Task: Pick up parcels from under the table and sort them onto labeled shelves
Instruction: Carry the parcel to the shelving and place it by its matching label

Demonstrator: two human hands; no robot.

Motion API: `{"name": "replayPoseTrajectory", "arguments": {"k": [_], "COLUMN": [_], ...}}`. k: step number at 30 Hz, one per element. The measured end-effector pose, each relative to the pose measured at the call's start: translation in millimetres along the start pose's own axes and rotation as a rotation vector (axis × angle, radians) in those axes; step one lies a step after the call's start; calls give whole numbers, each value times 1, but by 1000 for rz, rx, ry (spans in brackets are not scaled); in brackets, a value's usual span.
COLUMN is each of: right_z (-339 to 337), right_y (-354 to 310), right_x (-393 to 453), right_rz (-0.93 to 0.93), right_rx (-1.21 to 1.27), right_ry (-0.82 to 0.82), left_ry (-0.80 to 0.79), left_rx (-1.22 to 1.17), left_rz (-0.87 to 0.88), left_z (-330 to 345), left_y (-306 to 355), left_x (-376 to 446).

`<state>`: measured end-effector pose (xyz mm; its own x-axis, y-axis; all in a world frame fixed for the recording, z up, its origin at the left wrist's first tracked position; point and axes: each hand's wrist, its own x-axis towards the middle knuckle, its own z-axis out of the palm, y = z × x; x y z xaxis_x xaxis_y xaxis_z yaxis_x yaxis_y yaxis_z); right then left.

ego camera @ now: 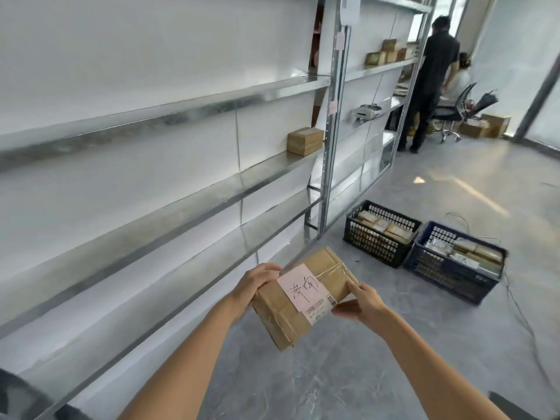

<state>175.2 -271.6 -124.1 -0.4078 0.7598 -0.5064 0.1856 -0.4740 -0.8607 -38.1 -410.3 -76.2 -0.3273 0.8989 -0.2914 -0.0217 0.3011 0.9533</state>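
Note:
I hold a brown cardboard parcel (285, 316) in front of me, above the grey floor. A pink handwritten label and a white barcode sticker lie on its top face. My left hand (256, 283) grips its left edge, and my right hand (362, 303) grips its right side, thumb below. A long metal shelf unit (194, 204) with several bare tiers runs along my left. One small cardboard box (304, 140) sits on a middle tier near the upright post.
Two dark plastic crates (380, 237) (454, 262) filled with parcels stand on the floor ahead. A second shelf unit (381, 66) further on holds boxes and a small device. A person in dark clothes (430, 83) stands by an office chair (454, 110) at the back.

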Motion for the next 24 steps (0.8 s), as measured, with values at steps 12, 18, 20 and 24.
{"name": "replayPoseTrajectory", "arguments": {"k": [12,18,20,24], "right_z": [-79,-121,-137,-168], "right_y": [-101,-167,-188,-215], "right_x": [134,201,219,253], "right_rz": [-36,-101,-121,-169], "right_rx": [9,-28,-70,-300], "right_ry": [58,113,161,286], "left_ry": [232,492,549,702], "left_rx": [-106,-149,-145,-71], "left_rz": [45,40,35,-19], "left_z": [59,104,121,146], "left_y": [34,76,93,126], "left_x": [185,282,311,369]}}
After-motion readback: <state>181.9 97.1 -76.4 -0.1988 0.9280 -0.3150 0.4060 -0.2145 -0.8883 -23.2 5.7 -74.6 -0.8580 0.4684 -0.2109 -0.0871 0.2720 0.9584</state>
